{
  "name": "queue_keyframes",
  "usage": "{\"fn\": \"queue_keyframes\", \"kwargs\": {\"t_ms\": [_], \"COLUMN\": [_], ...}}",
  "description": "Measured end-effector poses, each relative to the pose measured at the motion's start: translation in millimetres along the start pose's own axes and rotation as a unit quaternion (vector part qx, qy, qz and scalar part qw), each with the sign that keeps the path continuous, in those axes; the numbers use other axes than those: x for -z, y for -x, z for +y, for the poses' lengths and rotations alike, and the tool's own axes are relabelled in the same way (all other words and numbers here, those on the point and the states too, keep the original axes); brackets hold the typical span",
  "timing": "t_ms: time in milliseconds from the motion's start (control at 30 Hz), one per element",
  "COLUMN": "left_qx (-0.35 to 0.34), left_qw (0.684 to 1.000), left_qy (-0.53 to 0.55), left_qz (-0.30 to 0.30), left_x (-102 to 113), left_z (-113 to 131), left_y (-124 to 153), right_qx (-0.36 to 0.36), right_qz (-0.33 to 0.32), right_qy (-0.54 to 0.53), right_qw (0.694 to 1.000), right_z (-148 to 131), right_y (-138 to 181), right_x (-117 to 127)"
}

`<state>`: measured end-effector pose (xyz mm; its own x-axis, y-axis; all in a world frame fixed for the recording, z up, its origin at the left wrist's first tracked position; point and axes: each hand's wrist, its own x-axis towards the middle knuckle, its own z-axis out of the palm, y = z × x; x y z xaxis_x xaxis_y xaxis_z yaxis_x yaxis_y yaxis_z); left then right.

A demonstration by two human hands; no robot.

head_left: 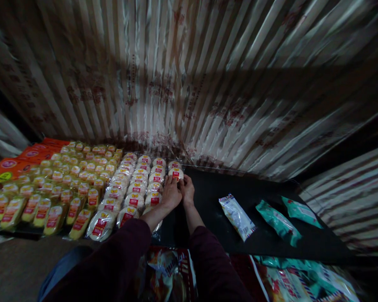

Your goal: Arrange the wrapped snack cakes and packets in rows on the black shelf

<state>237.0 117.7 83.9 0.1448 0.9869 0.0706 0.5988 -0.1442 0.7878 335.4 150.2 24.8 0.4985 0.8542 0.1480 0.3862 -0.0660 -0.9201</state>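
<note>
Left hand (pixel 172 193) and right hand (pixel 187 191): close together, fingers closed on wrapped cake (pixel 177 172) | Beside: cake rows (pixel 135 200) | Black shelf (pixel 204 184), right: three packets (pixel 237 217), apart

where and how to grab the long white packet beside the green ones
Likely best: pinch the white packet across its middle with the right hand, coming from above. It lies flat, longer than wide, and black shelf shows along both long sides, leaving finger room.

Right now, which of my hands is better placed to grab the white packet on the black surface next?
Probably your right hand: it's nearer the white packet, while your left hand is farther over, toward the round pastries.
</note>
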Motion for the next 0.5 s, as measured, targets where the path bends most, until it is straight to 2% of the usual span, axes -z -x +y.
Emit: {"fn": "queue_keyframes", "kwargs": {"t_ms": [200,500], "left_qx": [-0.042,-0.022], "left_qw": [0.999,0.999], "left_qy": [0.01,-0.023], "left_qz": [-0.017,-0.028], "left_x": [-1,1], "left_z": [1,1], "left_y": [-12,-22], "right_qx": [0.012,0.003], "right_qz": [-0.002,-0.002], "right_qy": [0.014,0.012], "right_qw": [1.0,1.0], "right_z": [-2,2], "right_y": [-11,-17], "right_x": [-7,-6]}}
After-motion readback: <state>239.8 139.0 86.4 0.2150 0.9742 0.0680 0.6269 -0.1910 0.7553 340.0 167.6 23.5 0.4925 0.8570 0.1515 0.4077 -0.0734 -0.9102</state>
